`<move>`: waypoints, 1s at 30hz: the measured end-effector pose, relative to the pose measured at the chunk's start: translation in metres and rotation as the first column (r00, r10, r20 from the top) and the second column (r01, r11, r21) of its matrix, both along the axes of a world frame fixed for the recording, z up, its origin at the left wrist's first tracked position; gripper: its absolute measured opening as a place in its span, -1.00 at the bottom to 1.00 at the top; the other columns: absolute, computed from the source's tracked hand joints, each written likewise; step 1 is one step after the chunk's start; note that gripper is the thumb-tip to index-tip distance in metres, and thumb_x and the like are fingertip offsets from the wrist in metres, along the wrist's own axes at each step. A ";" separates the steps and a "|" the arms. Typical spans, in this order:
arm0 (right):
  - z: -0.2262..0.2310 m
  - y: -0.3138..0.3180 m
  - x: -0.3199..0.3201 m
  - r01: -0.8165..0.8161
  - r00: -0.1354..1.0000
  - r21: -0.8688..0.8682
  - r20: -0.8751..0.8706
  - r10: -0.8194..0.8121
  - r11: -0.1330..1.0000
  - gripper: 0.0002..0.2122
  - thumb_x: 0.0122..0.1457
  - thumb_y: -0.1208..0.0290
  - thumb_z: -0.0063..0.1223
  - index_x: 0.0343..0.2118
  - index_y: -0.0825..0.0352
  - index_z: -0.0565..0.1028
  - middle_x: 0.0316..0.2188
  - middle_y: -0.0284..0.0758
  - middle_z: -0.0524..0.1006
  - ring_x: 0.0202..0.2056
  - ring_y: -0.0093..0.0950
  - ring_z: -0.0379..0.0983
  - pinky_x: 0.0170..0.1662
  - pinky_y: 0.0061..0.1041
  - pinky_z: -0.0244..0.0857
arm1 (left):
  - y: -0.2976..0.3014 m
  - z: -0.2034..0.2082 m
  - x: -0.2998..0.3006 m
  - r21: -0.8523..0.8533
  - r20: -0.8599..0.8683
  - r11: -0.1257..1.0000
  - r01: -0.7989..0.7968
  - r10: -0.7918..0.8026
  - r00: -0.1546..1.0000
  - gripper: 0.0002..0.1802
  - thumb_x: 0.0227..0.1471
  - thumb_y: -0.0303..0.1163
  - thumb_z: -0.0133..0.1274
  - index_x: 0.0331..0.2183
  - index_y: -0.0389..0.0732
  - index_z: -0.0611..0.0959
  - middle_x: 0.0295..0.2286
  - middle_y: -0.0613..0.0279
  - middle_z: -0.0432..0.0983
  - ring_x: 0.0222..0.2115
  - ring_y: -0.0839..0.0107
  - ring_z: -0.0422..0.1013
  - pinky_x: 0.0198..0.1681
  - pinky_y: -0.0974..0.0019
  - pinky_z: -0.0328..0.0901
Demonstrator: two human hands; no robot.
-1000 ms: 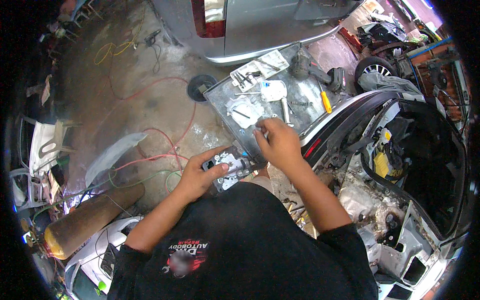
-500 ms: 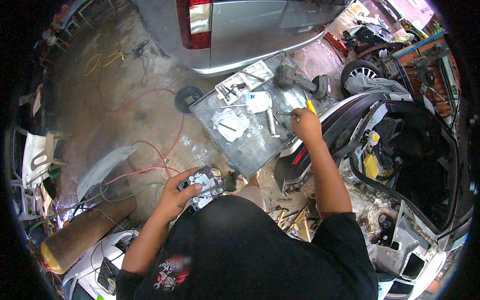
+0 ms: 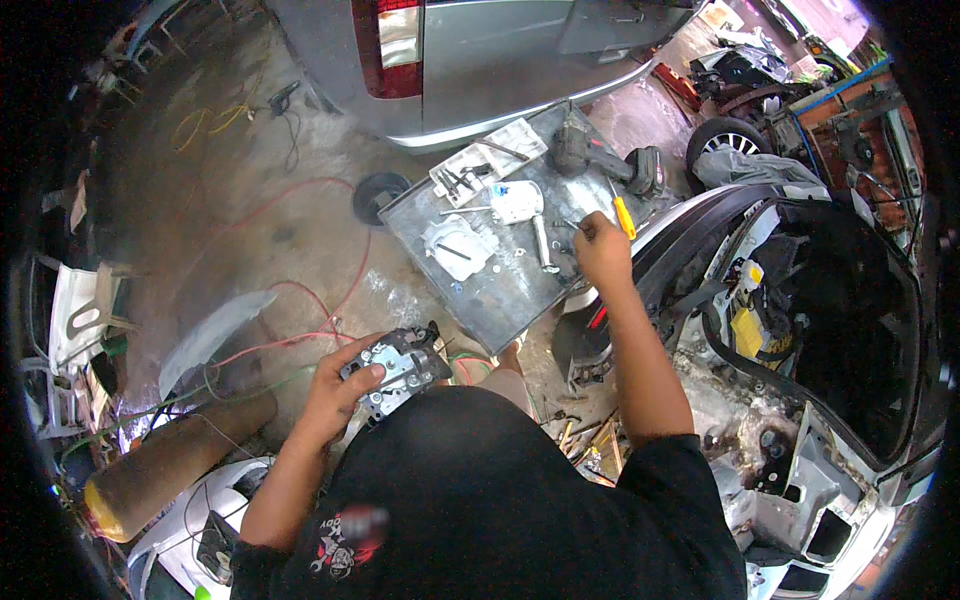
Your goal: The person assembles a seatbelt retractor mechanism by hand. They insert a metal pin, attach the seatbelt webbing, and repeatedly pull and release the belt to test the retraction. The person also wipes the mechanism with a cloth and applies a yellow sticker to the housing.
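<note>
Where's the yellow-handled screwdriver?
Head view, right of centre: the yellow-handled screwdriver lies on the gray table, beside the right grip, below the cordless power tool.

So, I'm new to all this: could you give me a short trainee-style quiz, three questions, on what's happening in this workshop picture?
1. Which hand holds the silver metal mechanism with black parts?
A) right
B) left
C) both

2. True or false: the black-and-grey cordless power tool lies on the floor.

3. What colour is the handle of the slim screwdriver beside the bare right hand?

Key:
1. B: the left hand has it, thumb across its face.
2. False: it lies on the dark grey, flat-topped table.
3. Yellow.
</note>
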State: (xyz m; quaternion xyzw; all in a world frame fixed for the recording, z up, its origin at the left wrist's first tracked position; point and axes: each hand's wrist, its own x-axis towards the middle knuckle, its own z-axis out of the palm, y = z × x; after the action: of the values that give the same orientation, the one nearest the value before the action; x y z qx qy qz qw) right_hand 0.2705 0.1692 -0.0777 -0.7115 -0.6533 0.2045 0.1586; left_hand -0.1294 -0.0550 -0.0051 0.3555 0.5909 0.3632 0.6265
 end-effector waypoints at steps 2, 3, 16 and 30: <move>0.012 -0.003 0.017 0.020 0.912 -0.110 -0.406 -0.064 0.994 -0.85 0.19 0.51 0.25 -0.19 0.38 0.62 -0.29 -0.25 0.67 -0.34 -0.41 0.65 -0.17 -0.41 0.50 | 0.001 -0.002 -0.005 -0.005 0.057 1.000 0.014 -0.013 0.998 -0.34 0.08 -0.19 0.28 0.14 -0.37 0.64 -0.07 0.08 0.66 -0.07 0.36 0.54 0.09 0.28 0.37; 0.027 -0.007 0.014 -0.023 0.871 -0.114 -0.489 -0.036 0.993 -0.83 0.20 0.54 0.24 -0.15 0.39 0.62 -0.31 -0.26 0.67 -0.33 -0.46 0.64 -0.18 -0.45 0.49 | 0.001 0.005 -0.004 -0.003 0.020 1.000 0.027 -0.027 0.999 -0.33 0.09 -0.15 0.26 0.14 -0.38 0.64 -0.07 0.08 0.66 -0.08 0.35 0.53 0.09 0.28 0.37; 0.178 -0.132 -0.101 -0.812 0.533 0.106 -0.264 0.804 0.573 -0.78 0.07 0.66 0.24 -0.22 0.28 0.66 -0.31 -0.23 0.67 -0.25 -0.19 0.65 -0.17 -0.33 0.51 | 0.011 0.025 -0.005 0.093 0.025 0.977 0.191 -0.194 0.981 -0.34 0.14 -0.18 0.29 0.16 -0.41 0.61 -0.04 0.02 0.66 -0.01 0.31 0.54 0.15 0.24 0.34; 0.157 -0.142 -0.123 -0.855 0.466 0.162 -0.182 0.866 0.493 -0.84 0.14 0.48 0.22 -0.21 0.27 0.59 -0.37 -0.26 0.58 -0.28 -0.16 0.61 -0.26 -0.18 0.51 | 0.005 0.026 -0.008 0.097 0.005 0.977 0.188 -0.189 0.982 -0.34 0.15 -0.16 0.29 0.16 -0.39 0.62 -0.04 0.05 0.68 -0.04 0.36 0.55 0.13 0.26 0.37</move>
State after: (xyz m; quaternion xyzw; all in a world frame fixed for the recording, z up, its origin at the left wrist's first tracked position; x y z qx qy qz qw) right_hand 0.1479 0.0276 0.0795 -0.2520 -0.9024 0.3250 0.1284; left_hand -0.1372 -0.0498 0.0206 0.4370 0.5320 0.3329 0.6444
